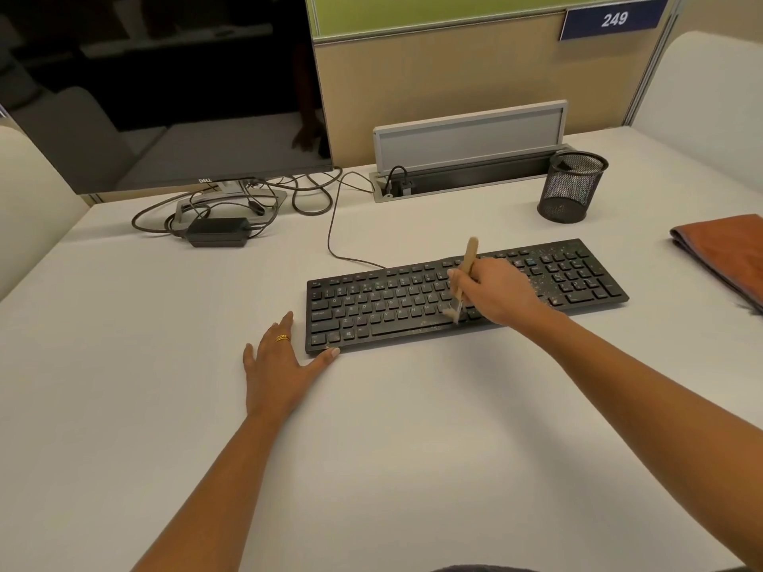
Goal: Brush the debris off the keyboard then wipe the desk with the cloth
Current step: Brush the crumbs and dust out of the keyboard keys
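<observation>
Right hand point(501, 295) fingers clamped on the brush point(464, 278) over the keyboard point(413, 303); left hand point(280, 365) flat beside it. Hard flicks could scatter crumbs across the desk point(371, 468).

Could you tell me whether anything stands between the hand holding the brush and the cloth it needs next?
Nothing visible does. The right hand, gripping the brush, is over the keyboard; the cloth lies folded on the desk to its right, past the keyboard's end. The mesh cup stands farther back, off that line.
</observation>
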### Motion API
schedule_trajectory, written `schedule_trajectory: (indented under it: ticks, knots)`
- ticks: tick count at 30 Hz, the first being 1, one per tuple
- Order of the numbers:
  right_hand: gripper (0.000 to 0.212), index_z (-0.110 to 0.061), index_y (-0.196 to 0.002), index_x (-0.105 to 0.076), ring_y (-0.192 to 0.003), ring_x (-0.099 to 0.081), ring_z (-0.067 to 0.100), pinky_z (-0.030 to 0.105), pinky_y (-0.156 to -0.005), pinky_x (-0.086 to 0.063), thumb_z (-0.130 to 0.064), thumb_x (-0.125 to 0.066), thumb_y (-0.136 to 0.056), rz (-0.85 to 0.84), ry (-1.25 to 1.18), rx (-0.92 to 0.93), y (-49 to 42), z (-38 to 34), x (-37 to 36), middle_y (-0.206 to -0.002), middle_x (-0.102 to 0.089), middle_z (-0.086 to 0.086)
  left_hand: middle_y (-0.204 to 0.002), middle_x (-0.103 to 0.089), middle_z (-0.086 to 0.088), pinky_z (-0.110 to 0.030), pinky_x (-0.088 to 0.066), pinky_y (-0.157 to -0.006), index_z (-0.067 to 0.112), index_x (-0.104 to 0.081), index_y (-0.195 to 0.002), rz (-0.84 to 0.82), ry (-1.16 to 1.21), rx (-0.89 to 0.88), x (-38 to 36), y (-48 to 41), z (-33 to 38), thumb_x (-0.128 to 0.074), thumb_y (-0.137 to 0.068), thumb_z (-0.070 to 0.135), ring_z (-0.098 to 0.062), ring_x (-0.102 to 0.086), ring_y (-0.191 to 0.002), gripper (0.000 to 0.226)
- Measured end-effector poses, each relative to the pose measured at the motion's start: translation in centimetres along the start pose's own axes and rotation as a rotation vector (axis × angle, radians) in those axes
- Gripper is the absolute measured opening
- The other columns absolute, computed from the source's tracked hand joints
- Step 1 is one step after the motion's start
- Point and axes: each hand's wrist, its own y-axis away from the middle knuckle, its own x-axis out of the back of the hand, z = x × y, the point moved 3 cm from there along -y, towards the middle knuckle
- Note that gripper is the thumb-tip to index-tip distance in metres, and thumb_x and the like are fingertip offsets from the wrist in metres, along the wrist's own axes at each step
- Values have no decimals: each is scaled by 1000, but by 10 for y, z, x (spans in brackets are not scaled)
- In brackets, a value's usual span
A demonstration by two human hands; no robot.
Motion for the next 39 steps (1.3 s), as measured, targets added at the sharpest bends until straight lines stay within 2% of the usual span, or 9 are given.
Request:
schedule_trajectory:
  ticks: [2, 7, 11, 16, 22, 26, 32, 36, 39]
  knots:
    - [41, -15, -78, -66, -69, -58, 18, 31, -64, -43, -36, -37, -99, 20, -46, -20, -2, -1, 3, -67, -61, -3, -155, -29, -2, -42, -1, -119, 16, -23, -150, -2, 6, 2, 0, 0, 0, -61, -80, 61, -14, -20, -144, 91]
    - [41, -16, -77, -63, -55, -45, 7, 25, -51, -32, -39, -37, -99, 58, 0, -15, 2, 2, 2, -60, -51, -7, -154, -29, -2, -42, -1, -119, 17, -23, -150, 0, 4, 3, 0, 0, -1, -61, -79, 62, -15, -21, -144, 92]
    - [41, -18, -76, -65, -67, -55, 15, 28, -57, -39, -37, -36, -99, 37, -12, -15, -2, -1, 5, -67, -59, -4, -154, -30, -3, -42, -1, -119, 17, -23, -150, -1, 11, 3, 0, 0, 0, -61, -80, 61, -15, -22, -144, 91]
    - [43, -17, -69, -58, -60, -46, 13, 23, -49, -29, -39, -37, -99, 69, 78, 32, 2, 0, 5, -57, -46, -9, -154, -29, -3, -42, -1, -119, 17, -23, -150, -4, 8, 7, 0, 0, 0, -60, -80, 62, -15, -21, -144, 91]
    - [46, -12, -77, -66, -60, -51, 14, 24, -50, -32, -39, -36, -99, 60, 39, 54, -2, -4, 6, -62, -56, -3, -154, -30, -2, -42, 0, -119, 18, -23, -150, -6, 16, 11, 0, 1, -1, -60, -79, 62, -15, -22, -144, 92]
    - [46, -23, -57, -46, -64, -49, 17, 28, -52, -30, -39, -35, -99, 33, 142, 77, 3, -3, 4, -59, -48, -5, -154, -30, -2, -42, -1, -119, 18, -23, -150, -5, 11, 7, 0, 0, 0, -60, -79, 62, -15, -22, -144, 92]
    - [49, -5, -82, -67, -62, -51, 14, 27, -53, -35, -39, -37, -99, 79, 37, 50, 1, 0, 7, -69, -62, 2, -155, -29, -2, -41, 0, -119, 18, -22, -150, -8, 23, 12, 0, 1, 0, -60, -79, 62, -15, -21, -144, 92]
    - [42, -14, -81, -67, -58, -47, 8, 26, -52, -34, -36, -36, -100, 38, 65, 51, 3, -1, 8, -65, -59, -5, -154, -29, -2, -41, 0, -119, 18, -22, -150, -7, 28, 13, 0, 0, 1, -61, -80, 61, -15, -21, -144, 91]
    - [43, -12, -84, -69, -56, -47, 9, 28, -53, -36, -39, -39, -98, 2, -88, 49, 1, 0, 7, -67, -61, -3, -154, -29, -2, -41, 1, -119, 18, -22, -150, -5, 34, 12, 0, 1, 1, -61, -80, 61, -15, -22, -144, 91]
